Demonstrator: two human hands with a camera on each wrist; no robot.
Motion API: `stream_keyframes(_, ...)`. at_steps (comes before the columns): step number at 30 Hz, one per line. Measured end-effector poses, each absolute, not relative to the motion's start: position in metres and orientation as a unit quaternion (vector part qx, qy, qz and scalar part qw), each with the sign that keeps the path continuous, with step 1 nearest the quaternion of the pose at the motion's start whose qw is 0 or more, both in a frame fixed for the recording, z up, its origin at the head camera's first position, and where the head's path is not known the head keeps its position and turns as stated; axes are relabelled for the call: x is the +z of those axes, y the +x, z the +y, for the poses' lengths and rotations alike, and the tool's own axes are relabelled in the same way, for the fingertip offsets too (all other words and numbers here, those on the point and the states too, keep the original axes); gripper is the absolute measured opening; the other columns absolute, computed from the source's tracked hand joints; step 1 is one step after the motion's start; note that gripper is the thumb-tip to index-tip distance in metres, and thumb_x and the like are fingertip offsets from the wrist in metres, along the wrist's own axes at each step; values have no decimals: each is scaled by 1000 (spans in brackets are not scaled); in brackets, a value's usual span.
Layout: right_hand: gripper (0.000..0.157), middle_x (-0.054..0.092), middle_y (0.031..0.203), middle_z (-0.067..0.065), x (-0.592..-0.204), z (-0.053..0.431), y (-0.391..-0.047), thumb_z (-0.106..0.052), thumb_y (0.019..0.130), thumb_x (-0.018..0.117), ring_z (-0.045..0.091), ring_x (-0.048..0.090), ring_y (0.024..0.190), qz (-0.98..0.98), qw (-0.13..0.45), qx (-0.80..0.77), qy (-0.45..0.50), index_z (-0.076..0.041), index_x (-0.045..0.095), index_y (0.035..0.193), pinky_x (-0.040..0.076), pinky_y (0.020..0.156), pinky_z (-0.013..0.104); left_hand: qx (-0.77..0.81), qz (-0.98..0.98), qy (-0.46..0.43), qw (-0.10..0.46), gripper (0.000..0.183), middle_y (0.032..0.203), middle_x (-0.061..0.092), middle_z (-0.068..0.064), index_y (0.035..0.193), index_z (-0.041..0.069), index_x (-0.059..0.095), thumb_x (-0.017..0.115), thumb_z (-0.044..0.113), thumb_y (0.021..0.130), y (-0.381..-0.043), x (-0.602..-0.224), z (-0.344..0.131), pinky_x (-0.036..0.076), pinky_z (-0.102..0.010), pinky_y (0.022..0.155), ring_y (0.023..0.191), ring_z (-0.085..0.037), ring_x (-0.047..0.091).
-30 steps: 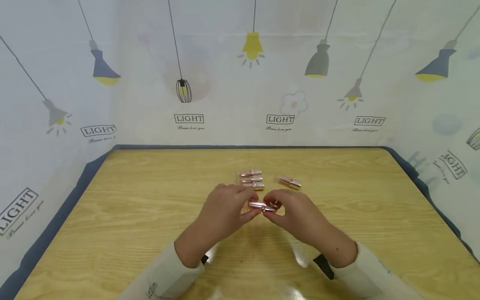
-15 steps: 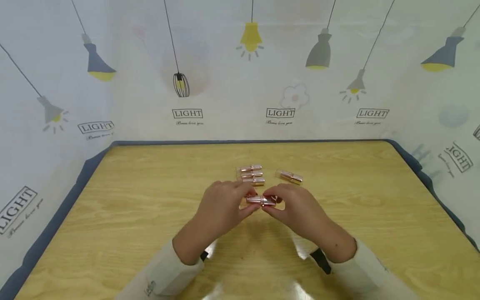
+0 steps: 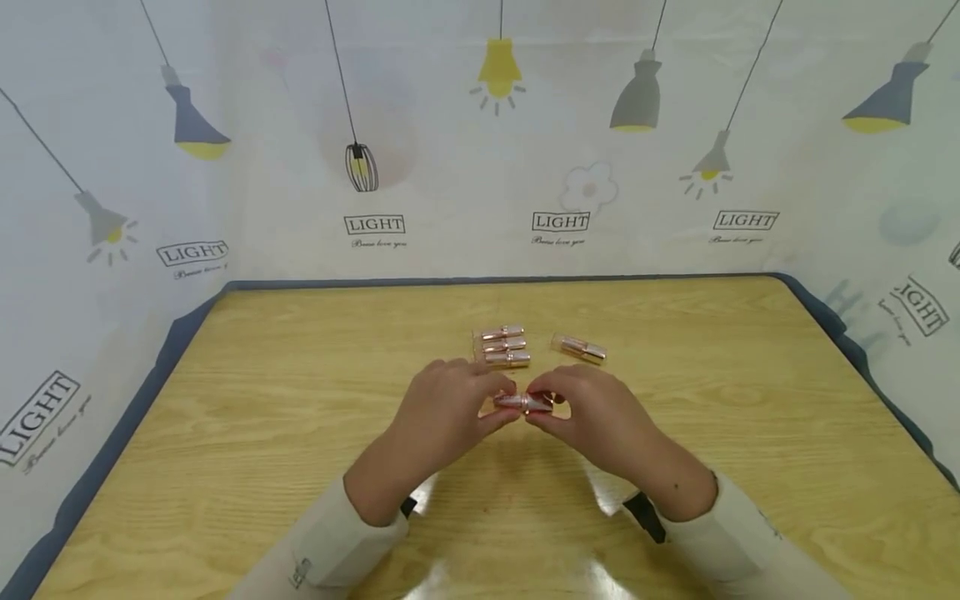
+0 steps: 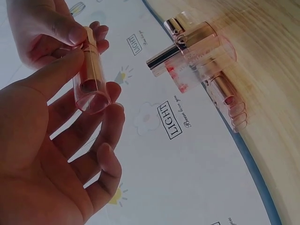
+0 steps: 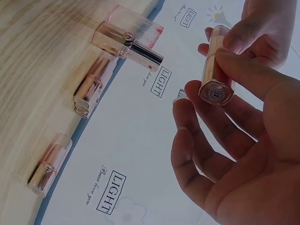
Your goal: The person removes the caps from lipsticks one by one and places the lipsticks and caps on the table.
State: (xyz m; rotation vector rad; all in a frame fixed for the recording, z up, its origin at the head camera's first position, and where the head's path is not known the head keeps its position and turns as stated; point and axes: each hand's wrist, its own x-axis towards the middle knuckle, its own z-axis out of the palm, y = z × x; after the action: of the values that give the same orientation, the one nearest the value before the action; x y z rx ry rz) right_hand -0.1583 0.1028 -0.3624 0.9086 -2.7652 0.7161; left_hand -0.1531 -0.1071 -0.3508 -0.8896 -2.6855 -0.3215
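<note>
In the head view, my left hand [image 3: 446, 408] and my right hand [image 3: 600, 417] meet over the table, pinching one shiny lipstick [image 3: 510, 402] lengthwise between thumbs and fingers. My left fingers hold its clear-capped end, seen in the left wrist view. The gold base [image 5: 215, 91] is between my right fingers, with a round label on its end. Just beyond the hands, three lipsticks [image 3: 504, 344] lie side by side, and a single lipstick [image 3: 579, 348] lies to their right. Fingers hide parts of the held lipstick.
Both wrist views show a larger-looking gold and silver tube [image 5: 110, 40] beside a clear piece with red marks [image 5: 145, 28]. A wood-grain table [image 3: 262, 392] lies under the hands. A white curtain with printed lamps [image 3: 457, 167] encloses its back and sides.
The held lipstick has gone from slightly tilted to nearly level, with both hands still on it. The head view has shifted a little. The lipsticks on the table stay in place.
</note>
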Motion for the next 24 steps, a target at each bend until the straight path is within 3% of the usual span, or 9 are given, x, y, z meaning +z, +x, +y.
stream_keyframes(8,22,73,90,-8,-364,104,-158,-22,80,85,8,65,83,-917,68,234,315,-15,75,98,55,72,29,-95,-938,-310,120,26,87,75,12,96,24,77,79,47,83,-152,-348,-108,50,-30,69,71,-7,62)
stream_keyframes(24,21,72,88,-11,-362,104,-158,-25,81,85,4,62,79,-919,64,230,314,-17,75,97,53,69,26,-89,-945,-301,92,30,89,75,10,99,22,76,77,48,84,-152,-346,-107,52,-33,73,75,-7,66)
